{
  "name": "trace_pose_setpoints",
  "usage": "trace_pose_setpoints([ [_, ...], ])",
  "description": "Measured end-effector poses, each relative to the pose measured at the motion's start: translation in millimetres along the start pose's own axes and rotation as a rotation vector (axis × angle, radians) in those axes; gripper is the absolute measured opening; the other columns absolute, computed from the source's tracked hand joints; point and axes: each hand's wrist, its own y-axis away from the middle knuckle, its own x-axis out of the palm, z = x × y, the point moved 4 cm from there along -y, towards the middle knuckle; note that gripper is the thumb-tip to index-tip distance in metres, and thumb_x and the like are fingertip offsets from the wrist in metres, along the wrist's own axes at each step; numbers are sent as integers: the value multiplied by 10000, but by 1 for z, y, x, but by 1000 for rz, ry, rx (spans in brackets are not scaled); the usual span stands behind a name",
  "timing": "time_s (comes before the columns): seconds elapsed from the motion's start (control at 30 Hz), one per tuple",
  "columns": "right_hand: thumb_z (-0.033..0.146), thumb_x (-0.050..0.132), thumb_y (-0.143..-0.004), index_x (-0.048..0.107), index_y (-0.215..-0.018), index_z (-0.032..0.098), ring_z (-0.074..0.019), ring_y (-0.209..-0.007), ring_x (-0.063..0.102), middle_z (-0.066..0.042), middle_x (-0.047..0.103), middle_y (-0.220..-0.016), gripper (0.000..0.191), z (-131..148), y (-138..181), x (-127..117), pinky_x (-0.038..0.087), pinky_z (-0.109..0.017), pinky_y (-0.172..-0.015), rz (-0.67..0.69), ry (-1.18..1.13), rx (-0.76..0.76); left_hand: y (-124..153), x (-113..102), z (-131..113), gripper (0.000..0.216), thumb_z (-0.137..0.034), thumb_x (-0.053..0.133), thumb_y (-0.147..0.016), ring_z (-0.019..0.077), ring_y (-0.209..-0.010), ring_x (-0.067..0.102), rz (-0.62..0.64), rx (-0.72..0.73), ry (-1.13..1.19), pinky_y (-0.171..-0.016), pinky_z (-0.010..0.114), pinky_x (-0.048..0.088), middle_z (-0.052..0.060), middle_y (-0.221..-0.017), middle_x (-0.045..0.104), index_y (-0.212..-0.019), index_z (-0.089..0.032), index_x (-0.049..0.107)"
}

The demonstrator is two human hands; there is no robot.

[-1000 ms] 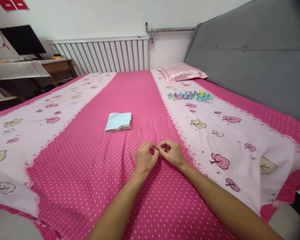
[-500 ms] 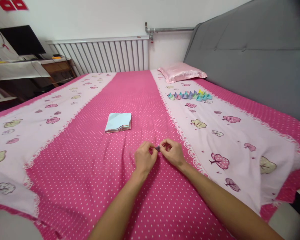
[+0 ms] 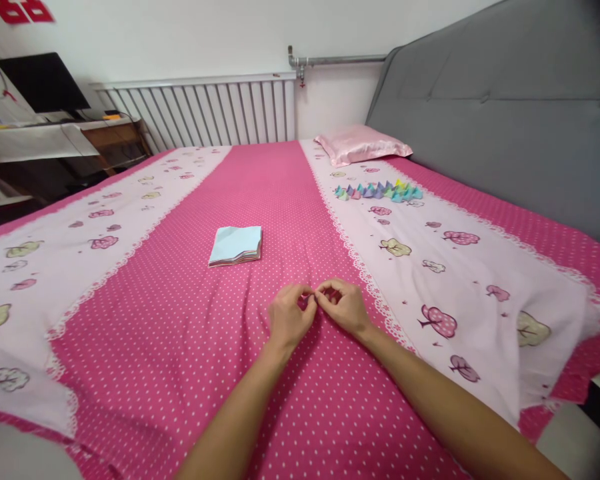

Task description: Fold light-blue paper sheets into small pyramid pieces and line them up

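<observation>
My left hand and my right hand meet above the pink dotted bedspread, thumb and forefinger pinched on each. Between the touching fingertips is a small piece of folded purple paper, mostly hidden by the fingers. Ahead and to the left lies a stack of square paper sheets, light blue on top and slightly wavy at the near edge. Farther off on the right, several pointed folded paper pieces in blue, purple, green, pink and yellow stand grouped in a row.
The bedspread has pink dotted and white tree-print bands, with wrinkles near my hands. A pink pillow rests by the grey headboard. Beyond the bed are a radiator and, at left, a desk with a monitor.
My fingertips have come closer together, and less of the purple paper shows between them. The stack and the folded pieces stay where they were.
</observation>
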Motion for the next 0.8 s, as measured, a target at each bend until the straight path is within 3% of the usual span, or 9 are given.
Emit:
trace_pose_setpoints([
  [0.3, 233, 568, -738, 632, -701, 169, -119, -526, 533, -19, 619, -640, 97, 1, -1, 0, 444, -233, -497, 2, 33, -3, 0, -1, 3, 73, -208, 514, -729, 118, -630, 547, 15, -62, -55, -585, 224, 369, -8, -697, 614, -714, -201, 586],
  [0.8, 275, 526, -818, 633, -772, 169, -130, -591, 540, -34, 632, -725, 158, 3, -3, 1, 432, -246, -543, 76, 33, -39, -2, -1, 4, 96, -222, 490, -762, 116, -628, 533, 71, 27, -29, -586, 227, 364, -3, -741, 622, -800, -199, 575],
])
